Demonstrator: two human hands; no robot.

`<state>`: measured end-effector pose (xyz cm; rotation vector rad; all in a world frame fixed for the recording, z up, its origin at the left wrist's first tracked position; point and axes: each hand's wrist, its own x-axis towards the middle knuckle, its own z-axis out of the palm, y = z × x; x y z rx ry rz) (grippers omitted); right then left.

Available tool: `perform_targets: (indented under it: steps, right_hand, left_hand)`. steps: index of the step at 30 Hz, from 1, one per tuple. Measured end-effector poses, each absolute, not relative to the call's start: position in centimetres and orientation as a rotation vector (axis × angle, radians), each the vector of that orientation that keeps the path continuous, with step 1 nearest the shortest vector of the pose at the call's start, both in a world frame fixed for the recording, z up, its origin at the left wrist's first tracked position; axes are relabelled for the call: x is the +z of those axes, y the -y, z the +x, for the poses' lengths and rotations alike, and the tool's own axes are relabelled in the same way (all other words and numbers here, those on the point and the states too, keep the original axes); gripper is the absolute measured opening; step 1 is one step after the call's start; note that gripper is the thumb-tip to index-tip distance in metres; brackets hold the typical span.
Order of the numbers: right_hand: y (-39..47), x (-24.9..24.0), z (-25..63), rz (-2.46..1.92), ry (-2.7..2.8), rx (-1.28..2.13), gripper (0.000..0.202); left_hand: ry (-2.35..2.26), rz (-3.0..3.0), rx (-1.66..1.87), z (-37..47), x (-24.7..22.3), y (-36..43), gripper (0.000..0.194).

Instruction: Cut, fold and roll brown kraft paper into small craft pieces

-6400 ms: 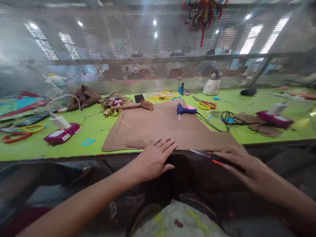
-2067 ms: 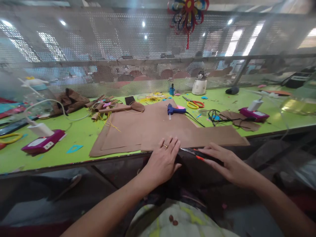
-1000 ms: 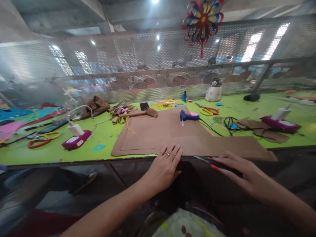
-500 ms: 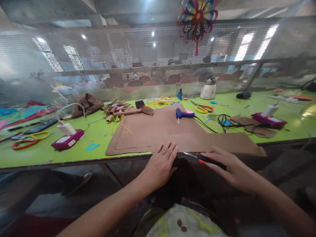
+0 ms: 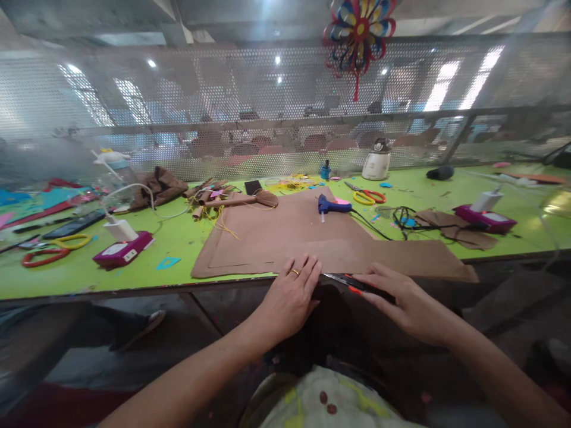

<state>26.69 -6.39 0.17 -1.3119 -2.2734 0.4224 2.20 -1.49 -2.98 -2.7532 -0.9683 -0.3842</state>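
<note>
Brown kraft paper (image 5: 285, 229) lies in layers on the green table, and a long strip of it (image 5: 414, 255) reaches right along the front edge. My left hand (image 5: 292, 291), a ring on one finger, lies flat on the paper at the table's edge with its fingers stretched out. My right hand (image 5: 404, 297) is closed round a black utility knife (image 5: 368, 286) with an orange-red part. The knife's blade points left, at the near edge of the paper, close to my left fingertips. On the paper rests a blue hot glue gun (image 5: 333, 205).
Rolled brown paper pieces (image 5: 241, 201) with yellow strings lie at the back left. Scissors (image 5: 368, 196) and a white bottle (image 5: 376, 160) stand beyond the glue gun. Purple power sockets (image 5: 122, 249) sit left and right, with cables. Behind rises a perforated metal screen (image 5: 250, 107).
My right hand and the utility knife have moved a little left, so the blade is nearer my left fingers. My left hand stays in place on the paper.
</note>
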Motion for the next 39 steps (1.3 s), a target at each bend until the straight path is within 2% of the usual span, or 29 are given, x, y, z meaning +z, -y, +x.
perform_targets:
  steps: [6,10,15,17,24,39]
  right_hand:
    - [6.2,0.0,27.7,-1.315,2.309,0.487,0.035]
    - [6.1,0.0,29.2,-1.361,2.312,0.482,0.037]
    - [5.8,-0.4,30.0,-1.335,2.300,0.482,0.038]
    - [5.7,-0.5,29.9,-1.360,2.286,0.451,0.038]
    - [5.3,0.6,28.5,-1.265,2.322,0.525,0.036]
    - [6.3,0.2,28.8,-1.279,2.336,0.564,0.035]
  left_hand:
    - [0.937,-2.906,-0.451,0.8,-0.5,1.0,0.061]
    - [0.881,-3.019,-0.463,-1.2,1.6,-0.5,0.040]
    - [0.633,-3.069,-0.356,-2.8,1.3,-1.9,0.037]
    - [0.621,-3.029,-0.316,-3.0,0.7,-1.8,0.040]
    - [0.680,-2.961,-0.198,-3.3,0.1,-0.7,0.069]
    - [0.685,-2.975,-0.165,-3.2,0.1,-0.6,0.074]
